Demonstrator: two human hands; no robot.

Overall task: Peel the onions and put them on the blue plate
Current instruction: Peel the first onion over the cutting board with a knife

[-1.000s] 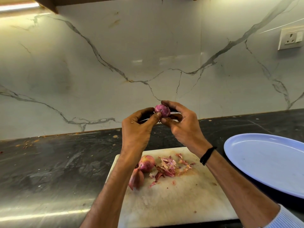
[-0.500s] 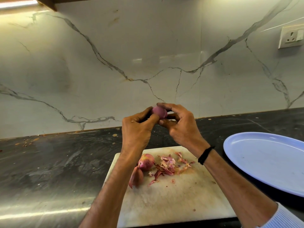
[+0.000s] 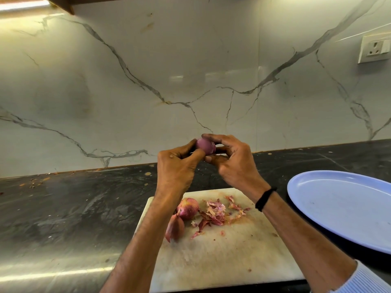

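Observation:
Both my hands hold a small purple onion (image 3: pixel 205 146) up above the counter. My left hand (image 3: pixel 176 169) pinches its left side with thumb and fingers. My right hand (image 3: pixel 233 162) curls round its right side, index finger over the top. Below them, two unpeeled onions (image 3: pixel 187 208) (image 3: pixel 175 228) lie on the white cutting board (image 3: pixel 222 254), next to a heap of onion skins (image 3: pixel 215 211). The blue plate (image 3: pixel 347 208) sits to the right of the board with nothing on it.
The board and plate rest on a dark stone counter (image 3: pixel 63 212) that runs to a marble wall. A wall socket (image 3: pixel 375 48) is at the upper right. Small crumbs lie along the counter's back edge at left.
The onion has turned a little between my fingers and both hands have shifted slightly. Board, plate and loose onions stay as they were.

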